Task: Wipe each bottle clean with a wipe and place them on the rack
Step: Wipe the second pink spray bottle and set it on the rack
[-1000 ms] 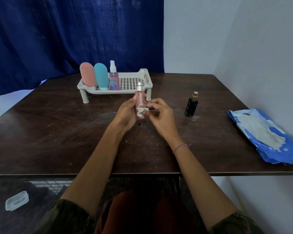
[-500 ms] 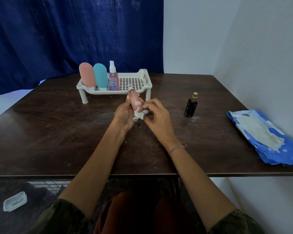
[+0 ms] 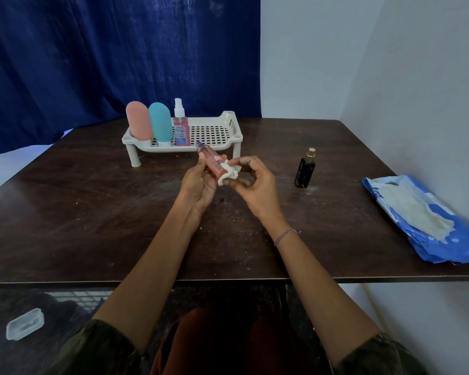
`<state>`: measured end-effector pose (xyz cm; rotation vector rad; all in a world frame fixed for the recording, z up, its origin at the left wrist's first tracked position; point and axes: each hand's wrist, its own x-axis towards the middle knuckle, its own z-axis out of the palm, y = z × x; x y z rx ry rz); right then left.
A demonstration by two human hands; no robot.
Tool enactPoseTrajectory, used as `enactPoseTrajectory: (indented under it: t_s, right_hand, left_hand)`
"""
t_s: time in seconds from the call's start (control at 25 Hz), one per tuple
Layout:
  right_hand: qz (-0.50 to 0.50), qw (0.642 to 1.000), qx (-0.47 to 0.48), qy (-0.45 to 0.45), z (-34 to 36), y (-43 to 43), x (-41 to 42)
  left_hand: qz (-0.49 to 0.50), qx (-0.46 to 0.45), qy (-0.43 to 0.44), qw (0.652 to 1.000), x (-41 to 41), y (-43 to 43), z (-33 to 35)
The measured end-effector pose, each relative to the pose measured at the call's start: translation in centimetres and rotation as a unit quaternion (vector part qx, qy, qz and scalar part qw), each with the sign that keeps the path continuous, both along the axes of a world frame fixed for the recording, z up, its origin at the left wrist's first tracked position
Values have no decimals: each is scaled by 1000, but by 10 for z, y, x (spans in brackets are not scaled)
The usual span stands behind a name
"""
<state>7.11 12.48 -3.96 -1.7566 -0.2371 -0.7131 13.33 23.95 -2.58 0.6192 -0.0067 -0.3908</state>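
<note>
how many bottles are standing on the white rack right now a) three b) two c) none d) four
a: a pink bottle, a teal bottle and a clear spray bottle stand on the rack; the left hand holds a small pink bottle while the right hand holds a wipe against it, and the black bottle stands on the table.

Tilted pink bottle (image 3: 211, 165), white wipe (image 3: 229, 173) bunched at its base; black bottle (image 3: 305, 169) upright, right; rack (image 3: 214, 131) far, three bottles (image 3: 160, 125) at its left end.
</note>
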Motion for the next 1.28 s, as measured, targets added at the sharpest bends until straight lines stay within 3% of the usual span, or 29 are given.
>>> enactPoseTrajectory:
  t_s: [0.16,0.36,0.52,0.84,1.08,1.28]
  right_hand:
    - [-33,999,6,-2,-1,-1,0]
    - [-47,997,38,57,-3,-6,4]
    - [-43,995,38,82,-1,-9,4]
    - [-124,984,-93,83,-8,-11,-1]
    - [-174,938,-268,136,-10,-15,1]
    - [-172,964,-198,46,-5,-7,3]
  left_hand:
    - [-10,18,-12,1000,-3,-3,-1]
    - [-6,-23,4,1000,-1,-2,-3]
    - [12,0,-17,1000,5,1,-5]
    - [92,83,-102,987,9,6,-8]
    - [145,143,-183,962,8,3,-11]
    - [169,229,-260,923,0,4,-9]
